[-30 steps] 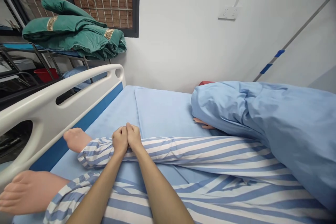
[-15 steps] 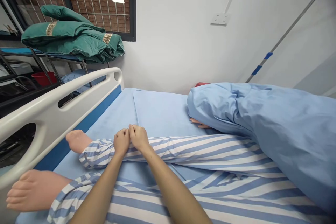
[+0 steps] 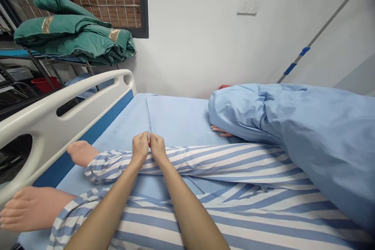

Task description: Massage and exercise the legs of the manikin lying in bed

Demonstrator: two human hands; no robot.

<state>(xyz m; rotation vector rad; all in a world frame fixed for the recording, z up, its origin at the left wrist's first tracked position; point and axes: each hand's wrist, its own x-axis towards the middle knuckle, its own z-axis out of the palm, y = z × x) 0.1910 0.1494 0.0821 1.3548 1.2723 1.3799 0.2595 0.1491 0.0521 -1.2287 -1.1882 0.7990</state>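
My left hand (image 3: 140, 147) and my right hand (image 3: 157, 147) sit side by side with fingers curled, both pinching the fabric of a blue-and-white striped trouser leg (image 3: 211, 160) on a manikin lying on the bed. The far leg ends in a bare foot (image 3: 79, 152) just left of my hands. The near striped leg (image 3: 181, 222) runs under my forearms to a second bare foot (image 3: 27, 208). A light blue quilt (image 3: 293, 129) covers the manikin's upper body, with one of its hands (image 3: 220, 130) showing at the quilt's edge.
A white footboard rail (image 3: 58, 113) borders the bed on the left. The blue sheet (image 3: 172, 119) lies beyond my hands. Folded green bedding (image 3: 76, 37) rests on a metal rack by the window. A white wall with a socket (image 3: 249, 6) and a drip pole (image 3: 304, 50) stand behind.
My two hands have shifted slightly to the right along the far trouser leg, staying together and closed on the fabric. The view has tilted a little.
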